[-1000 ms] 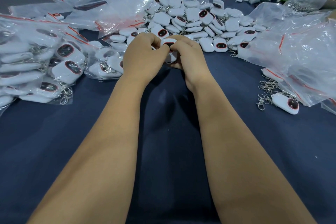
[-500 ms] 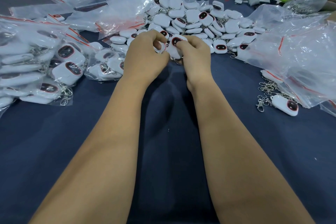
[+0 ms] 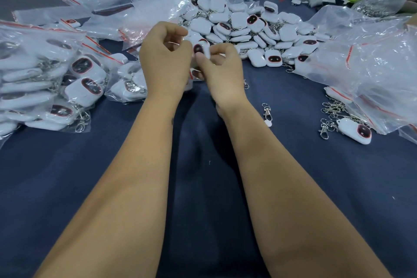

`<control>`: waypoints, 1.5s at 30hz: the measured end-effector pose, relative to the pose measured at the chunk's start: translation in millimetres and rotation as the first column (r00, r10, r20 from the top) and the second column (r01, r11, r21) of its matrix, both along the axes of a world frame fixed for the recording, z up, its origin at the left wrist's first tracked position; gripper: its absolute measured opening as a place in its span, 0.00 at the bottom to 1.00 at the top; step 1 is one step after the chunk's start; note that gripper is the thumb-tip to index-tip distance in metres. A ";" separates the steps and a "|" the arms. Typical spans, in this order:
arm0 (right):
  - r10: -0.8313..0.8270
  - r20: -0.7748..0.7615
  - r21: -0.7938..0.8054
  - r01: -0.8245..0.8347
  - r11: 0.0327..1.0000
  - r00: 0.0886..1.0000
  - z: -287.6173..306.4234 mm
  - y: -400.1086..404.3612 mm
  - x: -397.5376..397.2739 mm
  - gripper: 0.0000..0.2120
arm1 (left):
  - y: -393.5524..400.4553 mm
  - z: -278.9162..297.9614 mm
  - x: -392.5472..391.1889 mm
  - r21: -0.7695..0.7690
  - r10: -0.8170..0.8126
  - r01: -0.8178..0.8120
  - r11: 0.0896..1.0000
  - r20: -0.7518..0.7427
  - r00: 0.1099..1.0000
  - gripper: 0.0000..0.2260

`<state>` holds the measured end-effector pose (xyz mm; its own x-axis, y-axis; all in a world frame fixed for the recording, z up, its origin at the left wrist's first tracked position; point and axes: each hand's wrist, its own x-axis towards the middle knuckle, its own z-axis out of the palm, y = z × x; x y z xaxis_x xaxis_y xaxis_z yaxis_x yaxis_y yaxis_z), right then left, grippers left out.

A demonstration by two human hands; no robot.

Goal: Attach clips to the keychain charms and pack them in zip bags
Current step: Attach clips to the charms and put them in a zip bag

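In the head view, both bare forearms reach forward over a dark blue cloth table (image 3: pixel 203 187). The left hand (image 3: pixel 165 58) and the right hand (image 3: pixel 222 67) meet just in front of a big heap of white rounded keychain charms with dark oval faces ringed in red (image 3: pixel 252 27). Between the two hands one such white charm (image 3: pixel 200 48) is held above the table, its dark face turned toward the camera. The right hand pinches it with curled fingers and thumb. The left hand has its fingers curled too and touches the charm's left side — what its fingertips hold exactly I cannot tell, they are blurred.

On the cloth right of the right wrist lies a loose silver metal clip (image 3: pixel 267 111). Further right a single white charm with attached clip (image 3: pixel 354 130) rests beside a small cluster of silver clips (image 3: pixel 331 108), at the edge of a pile of clear zip bags with red seal lines (image 3: pixel 374 61). At the left side sit many packed zip bags with charms inside (image 3: pixel 56 83), piled together — behind them more clear plastic bags (image 3: pixel 135 13) lie flat.
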<state>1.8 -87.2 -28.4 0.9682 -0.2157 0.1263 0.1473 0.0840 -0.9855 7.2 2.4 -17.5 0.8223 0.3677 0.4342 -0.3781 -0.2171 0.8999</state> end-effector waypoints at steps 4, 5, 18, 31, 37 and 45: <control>0.053 0.108 -0.525 0.012 0.851 0.993 -2.6 4.4 -0.2 0.10 | -0.3 4.6 -3.8 -0.038 0.014 -0.012 0.999 0.060 0.998 0.11; 0.055 0.106 -0.579 0.017 0.815 0.993 -3.4 2.6 1.3 0.11 | -0.3 5.5 -4.5 -0.038 0.019 -0.016 0.999 0.069 0.997 0.11; 0.094 0.063 -0.600 -0.038 0.799 0.994 -8.2 1.3 1.8 0.18 | -4.7 -2.2 0.4 0.166 -0.023 0.033 0.986 -0.063 0.998 0.12; -0.125 -0.072 -0.817 0.014 0.577 0.990 -8.4 -29.1 6.6 0.33 | -1.3 -9.4 5.5 0.133 -0.017 0.043 0.990 -0.186 0.982 0.11; -0.217 -0.049 -0.900 0.051 0.432 0.975 -10.4 -28.1 9.1 0.21 | -0.7 -10.6 7.3 0.150 -0.005 0.033 0.988 -0.180 0.984 0.11; -0.191 -0.074 -0.864 0.033 0.503 0.979 -9.8 -32.0 8.4 0.24 | -0.9 -11.1 6.4 0.187 -0.021 0.059 0.981 -0.198 0.980 0.12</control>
<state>10.2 -119.2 -38.2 0.9661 -0.1870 0.1781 -0.0521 -0.8166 -0.5748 13.6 1.5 -28.6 0.9103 0.2582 0.3235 -0.2120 -0.3803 0.9002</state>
